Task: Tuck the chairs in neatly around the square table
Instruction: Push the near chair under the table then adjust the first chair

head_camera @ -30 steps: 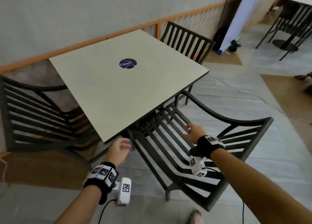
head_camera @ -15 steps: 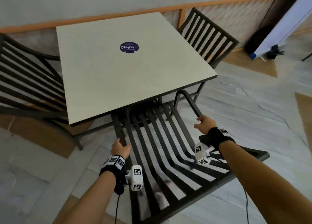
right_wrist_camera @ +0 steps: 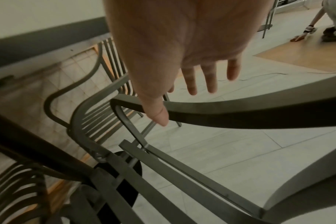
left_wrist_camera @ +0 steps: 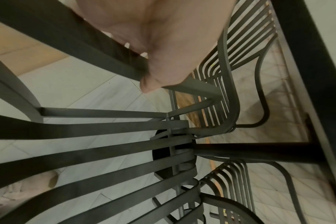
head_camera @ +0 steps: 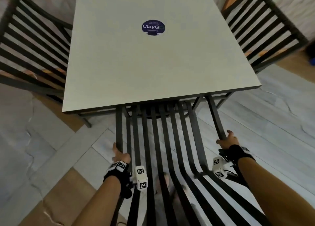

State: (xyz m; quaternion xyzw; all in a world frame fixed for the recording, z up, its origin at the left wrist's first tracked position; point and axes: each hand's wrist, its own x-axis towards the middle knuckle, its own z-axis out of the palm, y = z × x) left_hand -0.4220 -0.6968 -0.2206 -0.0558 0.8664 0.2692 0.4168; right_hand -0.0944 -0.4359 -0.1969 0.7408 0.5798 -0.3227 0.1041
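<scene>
The square pale table point(head_camera: 153, 64) carries a round blue sticker. The near dark slatted chair point(head_camera: 163, 140) stands square to the table's near edge, with the front of its seat under the top. My left hand point(head_camera: 120, 153) grips the chair's left armrest point(left_wrist_camera: 67, 45), its thumb curled under the bar. My right hand point(head_camera: 225, 140) holds the right armrest point(right_wrist_camera: 240, 116), thumb on one side and fingers point(right_wrist_camera: 192, 81) over the other. A second chair point(head_camera: 34, 43) stands at the table's left side and a third point(head_camera: 264, 30) at its right, both with seats under the top.
The table's black pedestal point(left_wrist_camera: 259, 151) stands among the three seat fronts. My foot point(head_camera: 162, 183) shows through the slats below the chair. Another person point(right_wrist_camera: 332, 19) crouches on the floor far off to the right. Pale tiled floor lies on both sides of the near chair.
The near chair has turned from skewed to square with the table. My left hand went from mid-air to the left armrest, and my right from the seat slats to the right armrest.
</scene>
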